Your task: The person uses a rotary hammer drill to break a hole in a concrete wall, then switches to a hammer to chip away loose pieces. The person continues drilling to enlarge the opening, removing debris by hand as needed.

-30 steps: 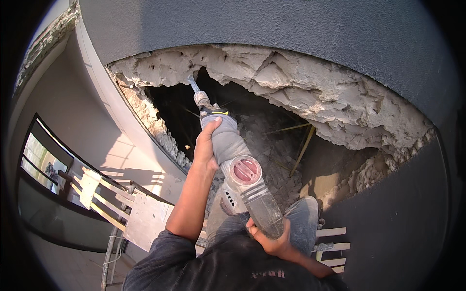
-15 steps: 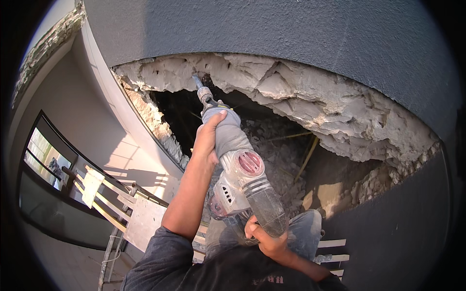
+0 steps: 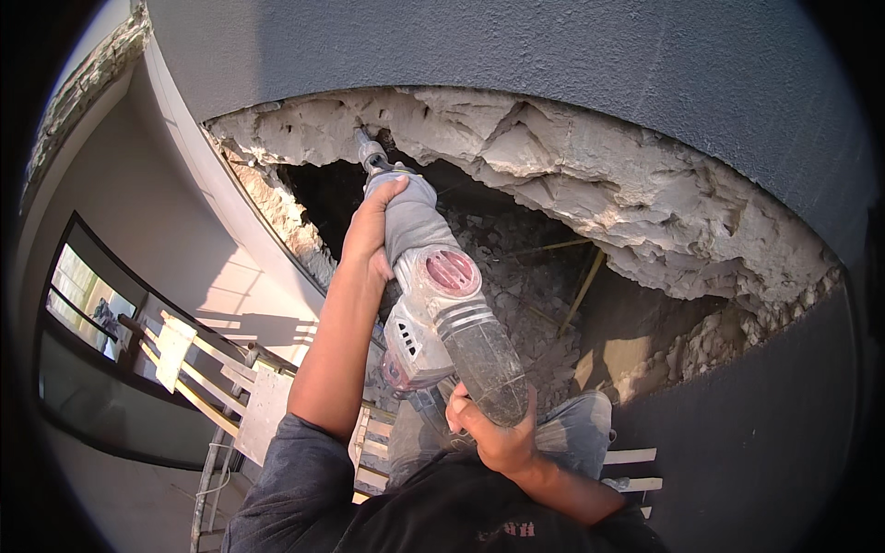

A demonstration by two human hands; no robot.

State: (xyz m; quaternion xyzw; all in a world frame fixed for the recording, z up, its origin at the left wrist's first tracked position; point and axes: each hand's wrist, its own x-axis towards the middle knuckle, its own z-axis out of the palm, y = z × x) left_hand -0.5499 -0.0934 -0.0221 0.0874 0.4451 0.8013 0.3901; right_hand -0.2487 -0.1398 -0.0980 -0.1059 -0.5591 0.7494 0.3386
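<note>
A dusty grey and red demolition hammer (image 3: pixel 419 267) slants up from my lap with its chisel against the broken wall edge (image 3: pixel 544 152). My left hand (image 3: pixel 375 226) wraps round the grey front barrel, just behind the collar. At the rear, my right hand (image 3: pixel 498 438) is closed round the dark handle, its palm partly hidden by the tool body. The chisel tip sits in the pale rough masonry at the upper left of the opening, so only a short length shows. Grey render (image 3: pixel 553 46) covers the wall above the break.
Rubble (image 3: pixel 525 276) and a thin stick (image 3: pixel 583 293) lie inside the dark opening. Wooden slats and a board (image 3: pixel 267 415) stand to the left, near a dark-framed window (image 3: pixel 92 295). More slats (image 3: pixel 631 456) show beside my right knee. Dark wall (image 3: pixel 756 433) curves away at the right.
The hammer and both hands have shifted slightly left and up. Its chisel has gone deeper into the masonry edge, with less of it showing.
</note>
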